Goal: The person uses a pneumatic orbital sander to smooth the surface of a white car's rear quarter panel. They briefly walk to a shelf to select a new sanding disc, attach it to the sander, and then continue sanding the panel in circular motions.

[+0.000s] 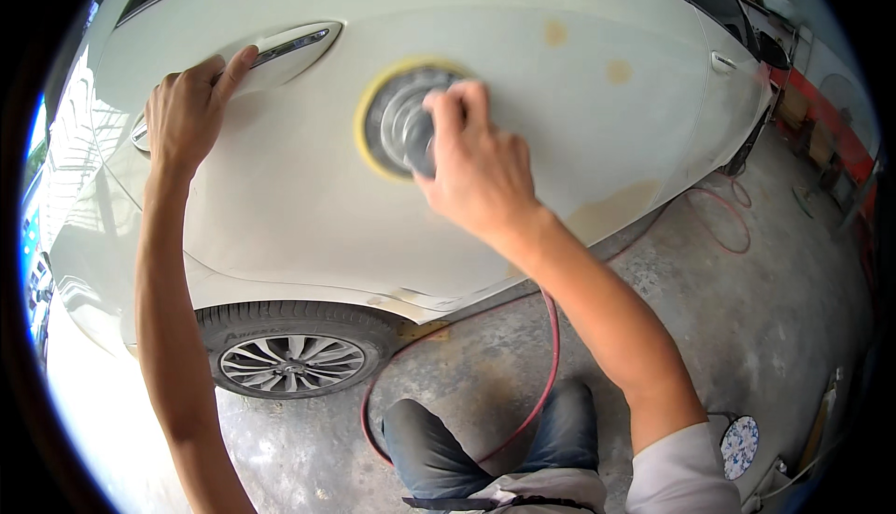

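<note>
My right hand (476, 164) grips a round sander (397, 122) with a yellow pad, pressed flat against the white car door (308, 206). My left hand (191, 108) rests flat on the same panel, fingers spread, its fingertips at the recessed door handle (289, 47). The door surface looks dull and sanded, with tan filler patches (611, 211) to the right of the sander.
A red air hose (551, 355) loops over the grey concrete floor below the car. The car's wheel (291, 360) sits lower left. My bent knee in jeans (425, 453) is at the bottom. A round disc (739, 446) lies on the floor at the right.
</note>
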`<state>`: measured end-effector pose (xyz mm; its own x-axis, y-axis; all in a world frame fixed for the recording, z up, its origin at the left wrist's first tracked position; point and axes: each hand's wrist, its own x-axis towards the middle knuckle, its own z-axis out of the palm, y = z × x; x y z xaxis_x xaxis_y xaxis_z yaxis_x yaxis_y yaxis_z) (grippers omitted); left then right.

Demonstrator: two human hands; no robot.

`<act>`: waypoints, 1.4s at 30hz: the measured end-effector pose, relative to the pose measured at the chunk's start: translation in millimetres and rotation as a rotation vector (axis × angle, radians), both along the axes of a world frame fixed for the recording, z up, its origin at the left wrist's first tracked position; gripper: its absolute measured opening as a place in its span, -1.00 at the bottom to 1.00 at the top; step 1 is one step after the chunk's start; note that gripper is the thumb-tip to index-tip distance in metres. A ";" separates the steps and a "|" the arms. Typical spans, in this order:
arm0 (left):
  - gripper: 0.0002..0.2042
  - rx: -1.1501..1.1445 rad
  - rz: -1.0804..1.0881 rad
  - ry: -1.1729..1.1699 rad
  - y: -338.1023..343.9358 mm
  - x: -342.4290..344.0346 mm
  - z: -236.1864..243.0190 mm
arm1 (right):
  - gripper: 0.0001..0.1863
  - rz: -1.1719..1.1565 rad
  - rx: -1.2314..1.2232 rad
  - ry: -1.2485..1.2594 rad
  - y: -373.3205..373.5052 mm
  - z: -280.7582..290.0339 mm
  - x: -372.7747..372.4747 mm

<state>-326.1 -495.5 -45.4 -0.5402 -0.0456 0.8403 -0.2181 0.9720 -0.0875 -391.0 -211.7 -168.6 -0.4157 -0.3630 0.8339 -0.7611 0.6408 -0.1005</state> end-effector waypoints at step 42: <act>-0.30 -0.011 -0.028 0.090 -10.3 -7.3 -6.0 | -0.33 -0.110 -0.097 -0.116 74.6 -11.9 -39.3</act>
